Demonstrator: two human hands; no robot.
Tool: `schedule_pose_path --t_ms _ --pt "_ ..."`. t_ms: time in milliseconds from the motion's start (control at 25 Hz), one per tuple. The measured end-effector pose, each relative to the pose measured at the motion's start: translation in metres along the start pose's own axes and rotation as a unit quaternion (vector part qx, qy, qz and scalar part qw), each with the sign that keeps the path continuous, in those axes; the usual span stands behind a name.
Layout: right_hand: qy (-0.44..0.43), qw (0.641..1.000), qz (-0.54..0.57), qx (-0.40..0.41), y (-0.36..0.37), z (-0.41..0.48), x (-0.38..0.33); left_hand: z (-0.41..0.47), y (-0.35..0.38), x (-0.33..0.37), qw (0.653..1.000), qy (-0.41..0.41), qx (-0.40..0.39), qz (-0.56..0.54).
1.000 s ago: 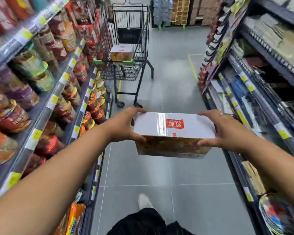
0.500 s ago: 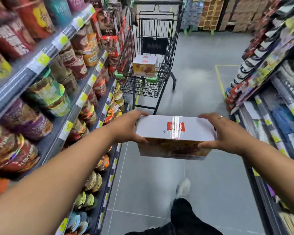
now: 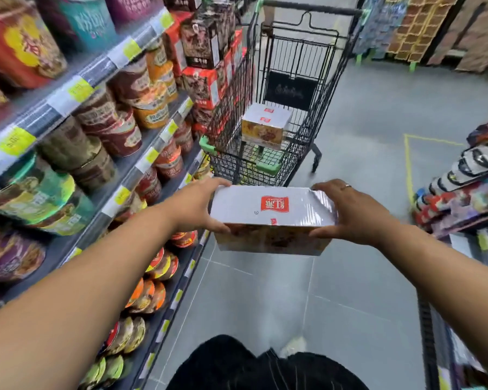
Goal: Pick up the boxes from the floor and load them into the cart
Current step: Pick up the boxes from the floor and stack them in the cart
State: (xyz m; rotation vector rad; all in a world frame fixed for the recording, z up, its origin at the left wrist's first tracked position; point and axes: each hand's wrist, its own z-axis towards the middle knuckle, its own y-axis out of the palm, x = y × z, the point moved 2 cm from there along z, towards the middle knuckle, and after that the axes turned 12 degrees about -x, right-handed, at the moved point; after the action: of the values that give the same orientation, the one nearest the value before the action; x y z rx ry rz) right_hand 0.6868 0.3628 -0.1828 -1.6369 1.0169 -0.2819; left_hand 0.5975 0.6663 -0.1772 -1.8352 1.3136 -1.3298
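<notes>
The left hand [image 3: 197,205] and right hand [image 3: 352,212] clasp the two short ends of a white-topped box [image 3: 268,209]. On each hand the fingers curl over the top edge and the thumb presses the near side. Both arms reach forward, almost straight, and hold the box level in the air above the floor [image 3: 364,277], just short of the near end of the cart [image 3: 228,130]. The wire cart stands close along the left shelf [image 3: 102,66], and like boxes [image 3: 265,126] rest on its bottom. Noodle cups [image 3: 116,128] line the shelf beside the left arm. The right shelf [image 3: 462,192] lies well apart across the aisle.
</notes>
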Motion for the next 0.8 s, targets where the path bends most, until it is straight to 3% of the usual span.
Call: schedule_pose_path --t_ms 360,800 --pt "-0.022 0.999 -0.023 -0.027 -0.065 0.156 0.052 0.135 -0.081 -0.062 0.994 -0.06 -0.048 0.076" --pt "0.037 0.998 0.05 0.002 -0.125 0.338 0.1 0.33 -0.217 -0.122 0.982 -0.007 -0.074 0.174"
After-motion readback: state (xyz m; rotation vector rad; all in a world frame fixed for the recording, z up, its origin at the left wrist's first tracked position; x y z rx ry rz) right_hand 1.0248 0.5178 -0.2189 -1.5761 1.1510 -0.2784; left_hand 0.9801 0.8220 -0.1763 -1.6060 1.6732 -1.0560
